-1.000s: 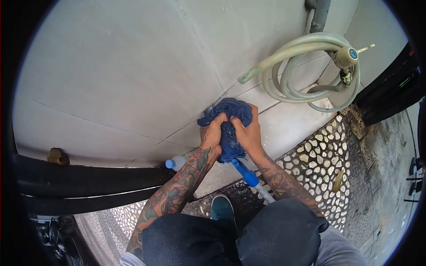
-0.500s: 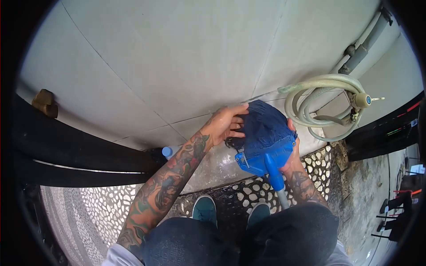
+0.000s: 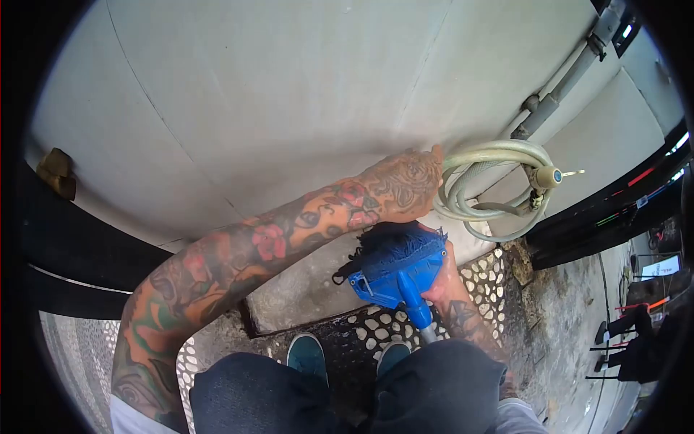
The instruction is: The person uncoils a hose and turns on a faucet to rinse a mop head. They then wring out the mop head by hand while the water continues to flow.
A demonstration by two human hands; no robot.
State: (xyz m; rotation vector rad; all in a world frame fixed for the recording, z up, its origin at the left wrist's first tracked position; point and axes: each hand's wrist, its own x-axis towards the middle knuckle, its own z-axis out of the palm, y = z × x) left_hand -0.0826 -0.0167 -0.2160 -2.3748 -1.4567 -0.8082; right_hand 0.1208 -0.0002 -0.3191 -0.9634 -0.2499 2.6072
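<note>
A blue mop head [image 3: 397, 271] with dark blue wet strands tilts up between my knees and the wall, its pole running down between my legs. My right hand [image 3: 443, 278] grips the right edge of the plastic frame, the fingers partly hidden behind it. My left hand [image 3: 408, 184], back turned to me, is closed at the left side of a coiled clear hose [image 3: 499, 155]. The hose's free end is covered by this hand, and most of its fingers are hidden.
The hose coil hangs by a tap [image 3: 548, 177] beside a grey pipe [image 3: 564, 87] on the pale wall [image 3: 289, 87]. Pebbled paving [image 3: 394, 329] surrounds my shoes [image 3: 307, 354]. A brown block [image 3: 56, 173] sits at the left. Dark furniture stands on both sides.
My left hand has left the mop strands and moved up and right to the hose. My right hand still holds the mop head. The view has shifted right.
</note>
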